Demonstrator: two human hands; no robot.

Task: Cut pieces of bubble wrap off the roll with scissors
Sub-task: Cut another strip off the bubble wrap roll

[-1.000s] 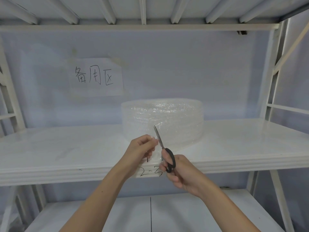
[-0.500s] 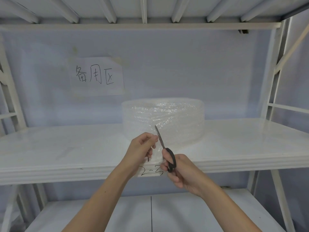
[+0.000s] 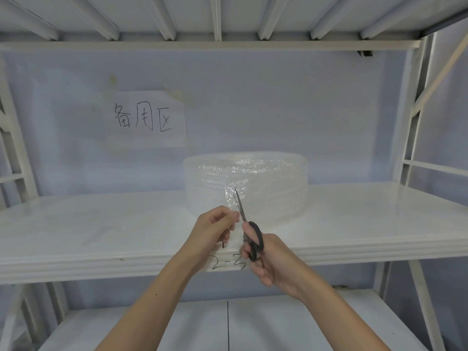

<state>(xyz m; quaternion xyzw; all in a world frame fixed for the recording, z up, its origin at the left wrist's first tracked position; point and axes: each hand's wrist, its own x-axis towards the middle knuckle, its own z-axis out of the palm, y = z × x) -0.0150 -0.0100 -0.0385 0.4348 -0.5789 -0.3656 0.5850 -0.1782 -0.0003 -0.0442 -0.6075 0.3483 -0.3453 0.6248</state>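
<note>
Right now the cut turns on one line: the scissors (image 3: pixel 249 230) point up and away from you, blades nearly closed, with their tips against the loose flap of bubble wrap (image 3: pixel 231 198) that trails forward from the roll (image 3: pixel 253 183). That roll sits on its flat end on the shelf (image 3: pixel 101 224), just beyond both hands. Your right hand (image 3: pixel 268 259) is curled tight through the black handles; your left hand (image 3: pixel 215 231), the nearer one to the flap, is pinched shut on its free edge just left of the blades. The blades run roughly along the flap's height, so I judge the coming snip should travel upward. The wrap is clear, glossy and very thin against the white shelf, so its edge is hard to make out.
</note>
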